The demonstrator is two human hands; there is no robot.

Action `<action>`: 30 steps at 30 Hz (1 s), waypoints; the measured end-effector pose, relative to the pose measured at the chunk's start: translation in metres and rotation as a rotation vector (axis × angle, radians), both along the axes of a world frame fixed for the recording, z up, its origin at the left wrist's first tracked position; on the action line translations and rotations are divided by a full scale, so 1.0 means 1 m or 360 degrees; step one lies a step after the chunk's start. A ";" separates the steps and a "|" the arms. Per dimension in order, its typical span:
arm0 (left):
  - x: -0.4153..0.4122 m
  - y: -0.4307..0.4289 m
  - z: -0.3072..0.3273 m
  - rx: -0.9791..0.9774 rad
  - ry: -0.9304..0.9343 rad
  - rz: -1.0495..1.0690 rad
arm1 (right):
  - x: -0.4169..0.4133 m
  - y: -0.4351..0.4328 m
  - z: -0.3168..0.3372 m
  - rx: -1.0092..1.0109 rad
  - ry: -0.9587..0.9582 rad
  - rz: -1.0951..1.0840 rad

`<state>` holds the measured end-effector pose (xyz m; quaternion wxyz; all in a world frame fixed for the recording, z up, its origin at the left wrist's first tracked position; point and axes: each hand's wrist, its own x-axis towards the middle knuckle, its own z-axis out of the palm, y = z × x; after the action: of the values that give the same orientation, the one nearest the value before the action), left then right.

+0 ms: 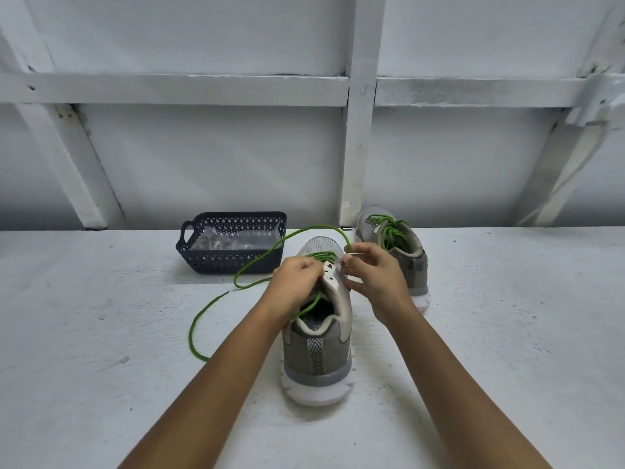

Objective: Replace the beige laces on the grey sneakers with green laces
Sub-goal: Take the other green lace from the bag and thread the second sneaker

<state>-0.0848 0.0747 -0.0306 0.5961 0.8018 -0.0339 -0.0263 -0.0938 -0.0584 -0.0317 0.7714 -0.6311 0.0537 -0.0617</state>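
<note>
A grey sneaker [318,350] stands in front of me, heel toward me, with a green lace [257,262] through its lowest eyelets. My left hand [296,280] grips the sneaker's left eyelet flap. My right hand [372,269] pinches the lace's clear tip near the right eyelets. The lace loops out to the left and trails across the white surface. A second grey sneaker [395,245] sits behind on the right, laced in green.
A dark perforated basket [233,262] stands at the back left, with pale laces and clear plastic inside. The lace's loose end [196,336] lies left of the near sneaker. A white framed wall rises behind the surface.
</note>
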 end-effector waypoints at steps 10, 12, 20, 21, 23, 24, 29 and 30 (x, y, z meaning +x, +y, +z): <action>-0.004 -0.002 0.002 -0.0228 -0.0068 -0.0075 | 0.001 0.006 -0.011 -0.0031 -0.0087 -0.0081; -0.004 -0.002 0.002 -0.0233 -0.0080 -0.0080 | 0.002 0.006 -0.012 -0.0037 -0.0095 -0.0081; -0.001 -0.003 -0.001 -0.0225 -0.0073 -0.0044 | 0.002 0.006 -0.019 -0.0460 -0.0293 -0.0205; 0.000 -0.003 -0.002 -0.0217 -0.0080 -0.0043 | 0.001 0.007 -0.020 -0.0550 -0.0334 -0.0233; -0.001 -0.003 -0.002 -0.0190 -0.0104 -0.0054 | -0.002 0.009 -0.019 -0.0716 -0.0382 -0.0270; -0.001 -0.003 -0.001 -0.0163 -0.0123 -0.0052 | -0.002 0.009 -0.019 -0.0777 -0.0384 -0.0274; -0.002 -0.003 -0.001 0.0096 -0.0201 0.0028 | 0.000 0.006 -0.021 -0.0828 -0.0276 -0.0204; -0.001 -0.002 -0.002 0.0214 -0.0262 0.0033 | 0.000 0.005 -0.021 -0.0832 -0.0272 -0.0180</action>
<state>-0.0860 0.0727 -0.0325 0.5364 0.8397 -0.0726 0.0435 -0.0936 -0.0530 -0.0528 0.5794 -0.7972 0.0059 -0.1693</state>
